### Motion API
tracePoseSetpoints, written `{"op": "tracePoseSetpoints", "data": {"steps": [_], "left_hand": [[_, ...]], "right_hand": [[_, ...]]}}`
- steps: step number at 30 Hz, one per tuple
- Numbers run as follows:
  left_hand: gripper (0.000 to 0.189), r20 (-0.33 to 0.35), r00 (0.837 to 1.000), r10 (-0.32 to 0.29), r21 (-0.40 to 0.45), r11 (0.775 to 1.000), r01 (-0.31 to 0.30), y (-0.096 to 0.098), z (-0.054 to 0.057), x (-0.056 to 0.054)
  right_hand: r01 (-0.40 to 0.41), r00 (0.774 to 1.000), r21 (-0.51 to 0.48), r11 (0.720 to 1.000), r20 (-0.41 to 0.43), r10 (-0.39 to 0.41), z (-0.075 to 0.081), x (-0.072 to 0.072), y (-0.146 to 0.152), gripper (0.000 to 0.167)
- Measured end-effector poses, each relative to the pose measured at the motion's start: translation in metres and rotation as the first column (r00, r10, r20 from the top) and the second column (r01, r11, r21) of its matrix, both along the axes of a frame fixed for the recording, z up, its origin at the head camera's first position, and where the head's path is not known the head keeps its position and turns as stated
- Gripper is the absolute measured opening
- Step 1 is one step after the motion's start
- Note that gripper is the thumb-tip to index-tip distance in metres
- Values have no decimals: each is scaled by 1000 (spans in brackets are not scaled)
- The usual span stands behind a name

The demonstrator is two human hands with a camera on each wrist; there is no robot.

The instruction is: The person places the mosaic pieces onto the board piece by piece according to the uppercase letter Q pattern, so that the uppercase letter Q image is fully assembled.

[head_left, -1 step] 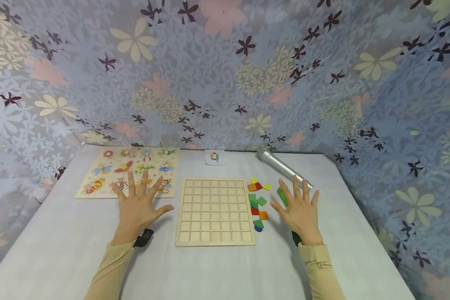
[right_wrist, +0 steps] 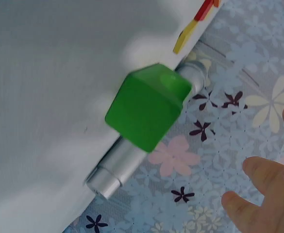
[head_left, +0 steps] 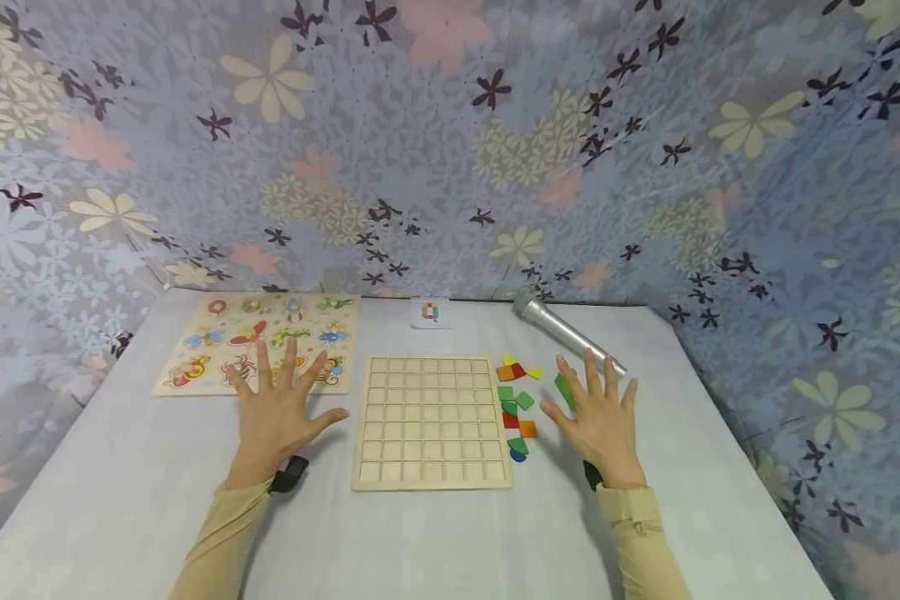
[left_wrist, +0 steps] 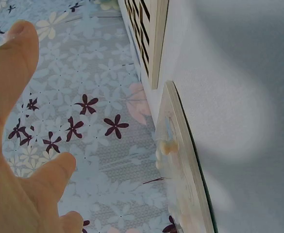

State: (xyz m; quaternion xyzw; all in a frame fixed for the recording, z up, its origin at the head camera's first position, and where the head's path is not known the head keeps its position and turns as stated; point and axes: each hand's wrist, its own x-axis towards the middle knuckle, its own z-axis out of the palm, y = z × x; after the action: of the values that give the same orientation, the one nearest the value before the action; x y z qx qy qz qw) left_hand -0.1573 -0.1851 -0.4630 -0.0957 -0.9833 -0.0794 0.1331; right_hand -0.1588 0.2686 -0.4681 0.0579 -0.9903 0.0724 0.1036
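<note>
In the head view my left hand (head_left: pixel 273 425) hovers with fingers spread, holding nothing, near the front edge of a wooden board with printed insects (head_left: pixel 221 357). The same board (left_wrist: pixel 180 155) shows edge-on in the left wrist view. Between the hands lies a wooden grid board (head_left: pixel 432 408) with bare square cells. My right hand (head_left: pixel 600 425) is also spread and holds nothing. Just beyond its thumb and forefinger is a green block (head_left: pixel 565 392), partly hidden by the hand. That block (right_wrist: pixel 144 109) looks large in the right wrist view, in front of a silver microphone (right_wrist: pixel 116 165).
Small flat pieces lie along the grid's right side: green (head_left: pixel 524 400), orange (head_left: pixel 528 429), red (head_left: pixel 511 421), blue (head_left: pixel 518 457) and yellow (head_left: pixel 534 373). The microphone (head_left: pixel 570 333) lies slanted behind the right hand. A patterned card (head_left: pixel 430 313) sits at the back edge, before a flowered cloth (head_left: pixel 450 167).
</note>
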Motion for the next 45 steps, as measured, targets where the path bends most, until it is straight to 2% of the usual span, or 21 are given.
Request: {"op": "tracePoseSetpoints", "data": {"steps": [7,11,13,16,18,20,22,23,25,27,29,30,33,35,39,41,43,45], "left_hand": [[96,45,999,30,-41,999,-28,-5,9,-4],[93,101,995,1,-11,1000,1,-1,9,-5],[91,142,989,-36,20,999,33,4,8,-4],[88,209,971,-116,89,991,100,12,3,1],[88,249,951,-182,146,978,149,17,-2,5],[88,277,926,-258,200,958,207,21,-6,9],[89,293,898,-328,239,935,263,26,-10,12],[90,299,884,-360,255,923,289,29,-12,13],[94,310,855,-415,266,902,341,33,-15,13],[98,320,834,-450,264,887,378,37,-17,13],[101,333,820,-465,259,881,395,39,-19,12],[103,340,816,-467,256,881,398,39,-20,12],[105,361,812,-458,247,887,390,37,-22,12],[106,371,811,-453,247,889,384,36,-23,11],[108,376,810,-451,248,891,381,34,-26,8],[108,374,809,-453,260,889,377,34,-27,8],[108,374,808,-455,268,887,375,34,-28,7],[108,377,806,-458,274,886,375,33,-30,7]], "right_hand": [[-38,999,-9,999,-8,38,-4,-1,-10,80],[-28,1000,-10,1000,-3,28,-3,-4,-11,79],[-22,1000,-21,1000,-9,21,-1,-6,-13,78],[-31,999,-64,997,-12,31,4,-13,-20,78],[-47,999,-116,992,-7,47,8,-21,-27,77],[-57,998,-213,975,27,65,9,-31,-34,76],[-59,993,-367,929,75,92,8,-42,-39,71],[-48,989,-448,893,106,107,6,-48,-41,68],[-8,977,-593,805,167,132,0,-59,-43,62],[39,964,-687,725,217,153,-6,-67,-44,56],[79,952,-730,679,258,167,-13,-74,-45,51],[91,947,-740,666,272,173,-15,-76,-45,50],[112,936,-737,666,304,178,-22,-81,-47,50],[117,938,-707,697,309,156,-24,-83,-49,49],[105,950,-620,777,293,106,-24,-84,-53,45],[101,953,-582,807,291,90,-23,-82,-55,40],[110,953,-563,819,295,75,-21,-81,-57,34],[141,951,-562,815,305,46,-20,-80,-58,29]]}}
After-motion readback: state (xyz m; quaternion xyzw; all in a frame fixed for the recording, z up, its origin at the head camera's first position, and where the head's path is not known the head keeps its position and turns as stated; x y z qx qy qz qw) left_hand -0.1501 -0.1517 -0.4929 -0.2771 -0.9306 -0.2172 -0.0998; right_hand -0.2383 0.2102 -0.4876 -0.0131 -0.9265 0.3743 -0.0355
